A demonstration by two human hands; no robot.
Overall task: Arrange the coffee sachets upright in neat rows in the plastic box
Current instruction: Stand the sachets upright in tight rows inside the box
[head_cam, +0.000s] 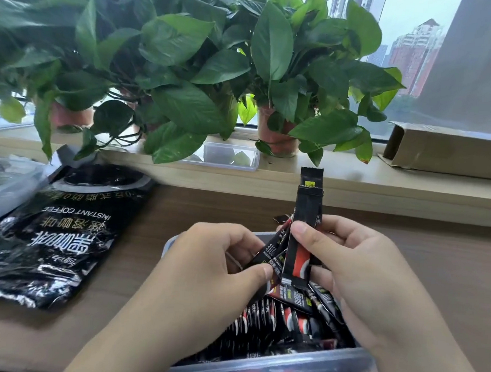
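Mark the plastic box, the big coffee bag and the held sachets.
plastic box [269, 367]: head view, near wall.
coffee bag [69, 231]: head view, printed front.
held sachets [306, 210]: head view, tallest one's black upper body.

The wooden table [450, 272] carried a clear plastic box [283, 368] at its near edge. A black instant-coffee bag [60, 239] lay flat to the left, apart from the box. Blurred clear plastic [0, 186] lay at the far left beside the bag. Behind the table, a pale ledge [398, 186] bore potted plants [277, 135], a lidded clear container [226, 157] and a cardboard box [455, 154].
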